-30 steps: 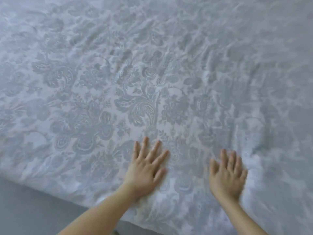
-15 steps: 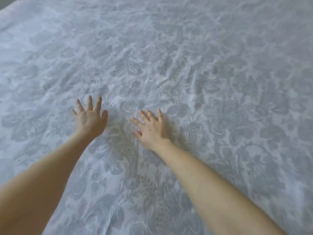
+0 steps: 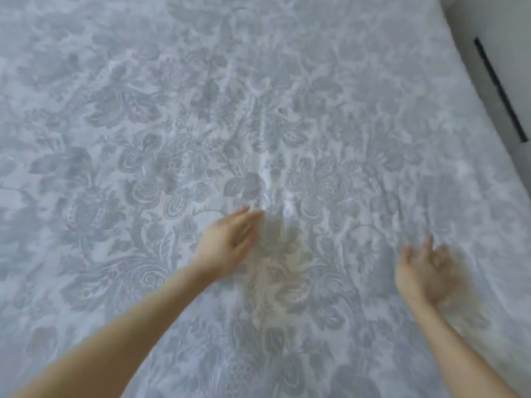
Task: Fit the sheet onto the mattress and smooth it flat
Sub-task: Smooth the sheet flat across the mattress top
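A pale blue-grey sheet (image 3: 178, 116) with a floral damask pattern covers the mattress and fills almost the whole view. A narrow raised crease (image 3: 263, 168) runs up the middle, with small ripples to its right. My left hand (image 3: 227, 242) lies near the foot of that crease, fingers straight and pointing up and to the right, holding nothing. My right hand (image 3: 425, 271) is over the sheet at the right, blurred by motion, fingers spread and loosely bent, holding nothing. Whether either palm touches the cloth I cannot tell.
The bed's right edge (image 3: 471, 81) curves down the upper right corner. Beyond it is a grey surface (image 3: 511, 30) with a dark narrow strip (image 3: 500, 90) running along it.
Both hands have shifted right across the sheet and spread apart. The view has swung right, bringing the bed's right edge and the grey surface into sight. The right hand is now blurred.
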Motion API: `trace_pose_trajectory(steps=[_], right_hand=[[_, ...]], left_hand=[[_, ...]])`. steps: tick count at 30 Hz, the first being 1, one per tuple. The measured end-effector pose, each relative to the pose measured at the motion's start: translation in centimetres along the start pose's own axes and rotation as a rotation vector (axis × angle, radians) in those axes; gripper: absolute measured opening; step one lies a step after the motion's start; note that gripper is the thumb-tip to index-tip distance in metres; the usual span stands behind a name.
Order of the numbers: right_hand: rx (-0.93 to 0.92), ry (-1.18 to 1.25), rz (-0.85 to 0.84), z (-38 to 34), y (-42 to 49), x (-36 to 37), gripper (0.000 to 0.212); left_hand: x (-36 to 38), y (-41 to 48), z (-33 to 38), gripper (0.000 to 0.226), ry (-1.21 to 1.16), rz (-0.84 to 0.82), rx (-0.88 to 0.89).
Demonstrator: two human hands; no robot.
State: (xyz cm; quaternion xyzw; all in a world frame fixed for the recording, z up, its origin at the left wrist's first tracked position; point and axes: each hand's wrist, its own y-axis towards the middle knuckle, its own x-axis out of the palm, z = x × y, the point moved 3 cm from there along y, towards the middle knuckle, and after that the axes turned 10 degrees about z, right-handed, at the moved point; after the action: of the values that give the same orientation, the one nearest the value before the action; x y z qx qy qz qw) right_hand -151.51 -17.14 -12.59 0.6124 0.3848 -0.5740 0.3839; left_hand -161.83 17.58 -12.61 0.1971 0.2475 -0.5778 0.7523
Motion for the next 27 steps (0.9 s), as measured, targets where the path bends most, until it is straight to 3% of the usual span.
trace_pose_trajectory(steps=[2,3,6,8,11,15,18,21,22,23,25,26,27], right_hand=[[-0.339,0.052,0.1,-10.0,-1.1,0.0,0.066],[-0.536,0.061,0.109,-14.5,-2.2,0.6,0.061],[-1.026,0.049,0.018,-24.7,-6.0,2.3,0.052],[-1.13,0.03,-0.064,-26.4,-4.7,3.6,0.051],[-0.94,0.007,-0.079,-21.0,4.0,5.3,0.056],[-0.503,-0.037,0.083,-2.2,16.0,5.4,0.059],[-0.091,-0.103,0.049,14.7,17.7,4.3,0.056],[0.16,-0.139,-0.033,21.9,16.7,1.7,0.054],[0.156,-0.114,-0.012,21.4,15.9,1.1,0.055],[0.087,-0.067,0.024,19.6,14.7,0.5,0.056],[-0.179,0.051,0.132,14.6,9.7,-0.9,0.055],[-0.372,0.123,0.142,12.0,6.0,-1.2,0.054],[-0.587,0.181,0.093,9.9,2.1,-0.9,0.053]], left_hand=[[-3.6,4.1,-2.1,0.044,0.219,0.26,-0.083],[-5.0,6.2,-3.5,0.046,0.342,0.31,-0.12],[-7.2,11.0,-7.9,0.054,0.602,0.282,-0.347],[-7.0,12.6,-9.5,0.059,0.652,0.247,-0.521],[-2.3,14.2,-7.5,0.058,0.739,0.156,-0.487],[12.2,16.6,3.0,0.056,0.757,0.066,-0.145],[24.6,12.4,12.2,0.053,0.694,-0.084,0.124],[32.1,5.9,18.8,0.052,0.451,-0.376,0.349],[32.7,4.6,20.2,0.052,0.31,-0.444,0.33],[32.1,4.3,20.8,0.048,0.075,-0.423,0.189],[28.7,4.2,20.7,0.036,-0.324,-0.196,-0.221],[26.3,4.3,19.1,0.034,-0.36,-0.015,-0.325],[23.6,4.4,17.1,0.036,-0.25,0.133,-0.353]])
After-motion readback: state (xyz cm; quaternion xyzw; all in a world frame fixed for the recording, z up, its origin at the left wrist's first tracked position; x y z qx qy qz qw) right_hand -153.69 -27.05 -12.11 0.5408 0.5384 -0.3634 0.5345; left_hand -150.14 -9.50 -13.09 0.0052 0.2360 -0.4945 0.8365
